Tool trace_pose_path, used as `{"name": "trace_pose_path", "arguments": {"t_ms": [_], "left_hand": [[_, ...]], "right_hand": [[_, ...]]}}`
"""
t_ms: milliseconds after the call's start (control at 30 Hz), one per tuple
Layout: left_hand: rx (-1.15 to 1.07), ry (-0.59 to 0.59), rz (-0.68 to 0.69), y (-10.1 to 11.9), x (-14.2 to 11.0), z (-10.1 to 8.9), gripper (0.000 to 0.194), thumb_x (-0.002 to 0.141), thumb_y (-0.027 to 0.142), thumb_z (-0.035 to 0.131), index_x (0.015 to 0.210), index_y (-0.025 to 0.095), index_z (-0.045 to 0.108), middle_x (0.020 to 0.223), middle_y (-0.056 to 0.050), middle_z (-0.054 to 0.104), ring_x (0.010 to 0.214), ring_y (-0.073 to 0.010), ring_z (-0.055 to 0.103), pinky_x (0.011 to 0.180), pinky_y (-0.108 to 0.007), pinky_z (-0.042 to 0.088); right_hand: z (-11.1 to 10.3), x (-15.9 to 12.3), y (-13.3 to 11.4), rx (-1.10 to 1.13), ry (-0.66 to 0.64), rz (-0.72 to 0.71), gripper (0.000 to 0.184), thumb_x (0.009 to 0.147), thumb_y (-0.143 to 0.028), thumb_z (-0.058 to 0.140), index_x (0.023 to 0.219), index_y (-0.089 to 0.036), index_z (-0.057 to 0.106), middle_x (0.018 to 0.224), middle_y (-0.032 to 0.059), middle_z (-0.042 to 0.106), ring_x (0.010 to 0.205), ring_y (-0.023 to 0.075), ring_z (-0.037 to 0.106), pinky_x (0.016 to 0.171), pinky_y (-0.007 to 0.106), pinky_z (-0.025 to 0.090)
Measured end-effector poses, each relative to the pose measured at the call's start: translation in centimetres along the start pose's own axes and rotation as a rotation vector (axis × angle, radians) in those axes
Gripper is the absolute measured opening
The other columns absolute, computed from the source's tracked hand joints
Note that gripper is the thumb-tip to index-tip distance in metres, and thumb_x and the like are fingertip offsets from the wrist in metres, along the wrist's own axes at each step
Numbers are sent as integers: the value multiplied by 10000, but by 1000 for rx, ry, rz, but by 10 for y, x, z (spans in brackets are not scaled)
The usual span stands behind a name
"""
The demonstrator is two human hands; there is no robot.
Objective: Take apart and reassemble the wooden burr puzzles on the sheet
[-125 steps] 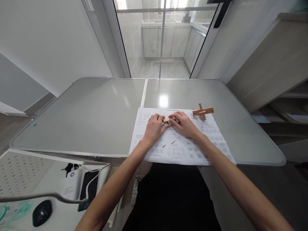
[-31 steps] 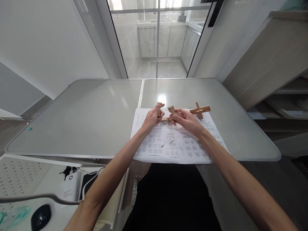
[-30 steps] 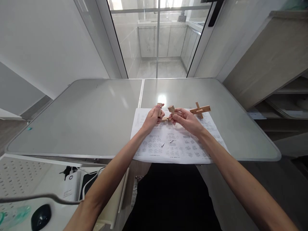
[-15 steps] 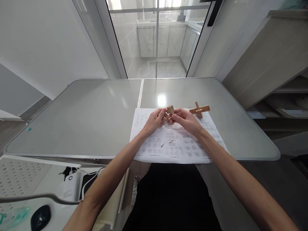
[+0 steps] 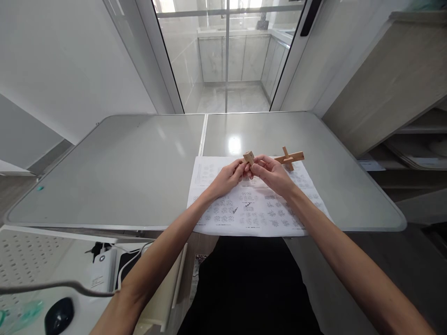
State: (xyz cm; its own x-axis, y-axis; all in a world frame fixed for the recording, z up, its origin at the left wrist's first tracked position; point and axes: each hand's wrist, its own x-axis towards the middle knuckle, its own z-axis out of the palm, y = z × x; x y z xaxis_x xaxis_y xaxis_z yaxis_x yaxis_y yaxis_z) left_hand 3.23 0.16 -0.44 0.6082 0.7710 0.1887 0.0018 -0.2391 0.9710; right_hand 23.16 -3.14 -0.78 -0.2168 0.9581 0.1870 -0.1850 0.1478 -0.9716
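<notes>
Wooden puzzle pieces [image 5: 248, 157] are held up between my hands, the end of a notched block showing above the fingers. My left hand [image 5: 228, 178] is closed on a piece mostly hidden by its fingers. Thumb and fingers of my right hand [image 5: 271, 174] are wrapped round the upright block. How the pieces fit together is hidden. Below lies a white instruction sheet [image 5: 223, 222] printed with rows of small diagrams. A cross-shaped set of joined wooden puzzle pieces [image 5: 289, 158] stands at the sheet's far right, just beyond my right hand.
The grey folding table [image 5: 146, 172] has a seam left of the sheet. At lower left, a white surface holds a black mouse [image 5: 59, 315], a white power bank [image 5: 104, 271], a cable [image 5: 70, 286] and a dark phone. Shelves [image 5: 415, 149] stand at right.
My hands, earlier low over pieces on the sheet, have lifted pieces. Over the last second my left hand has moved right with its piece, bringing it against the one in my right hand.
</notes>
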Motion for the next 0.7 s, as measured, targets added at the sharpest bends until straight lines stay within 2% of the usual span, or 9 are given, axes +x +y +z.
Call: {"name": "trace_pose_path", "arguments": {"t_ms": [167, 367, 500, 600, 700], "left_hand": [[-41, -91, -20, -7, 0, -2, 278, 1086, 429, 477, 967, 201, 583, 923, -71, 643, 668, -122, 507, 627, -275, 434], [-80, -135, 0, -14, 2, -1, 255, 1099, 429, 435, 989, 211, 509, 931, -65, 645, 735, -146, 622, 719, -314, 538], [-148, -135, -53, -16, 1, -1, 232, 1086, 455, 476, 1083, 223, 465, 982, -78, 686, 647, -133, 624, 600, -295, 518], [-102, -99, -66, -12, 1, -3, 264, 1078, 469, 499, 1083, 211, 553, 992, -78, 688, 591, -99, 551, 543, -264, 461], [-55, -31, -84, -5, -1, -6, 320, 1065, 489, 530, 1048, 195, 657, 821, -39, 626, 553, -91, 466, 505, -250, 386]], "right_hand": [[0, -1, 1, 21, -15, -10, 298, 915, -527, 809, 1009, -258, 724, 952, 44, 751, 834, 198, 681, 867, 440, 594], [0, -1, 1, -16, -1, 5, 326, 897, -551, 814, 991, -254, 716, 943, 50, 746, 804, 205, 671, 793, 421, 583], [3, -1, -3, 16, 20, -24, 308, 892, -545, 820, 952, -267, 702, 936, 39, 737, 779, 195, 643, 715, 382, 547], [4, -1, -4, 5, 82, -32, 315, 874, -554, 834, 948, -275, 707, 912, 31, 724, 767, 195, 631, 733, 392, 548], [1, 0, -2, -3, 169, -50, 341, 844, -582, 849, 953, -286, 720, 911, 27, 717, 726, 190, 615, 737, 404, 554]]}}
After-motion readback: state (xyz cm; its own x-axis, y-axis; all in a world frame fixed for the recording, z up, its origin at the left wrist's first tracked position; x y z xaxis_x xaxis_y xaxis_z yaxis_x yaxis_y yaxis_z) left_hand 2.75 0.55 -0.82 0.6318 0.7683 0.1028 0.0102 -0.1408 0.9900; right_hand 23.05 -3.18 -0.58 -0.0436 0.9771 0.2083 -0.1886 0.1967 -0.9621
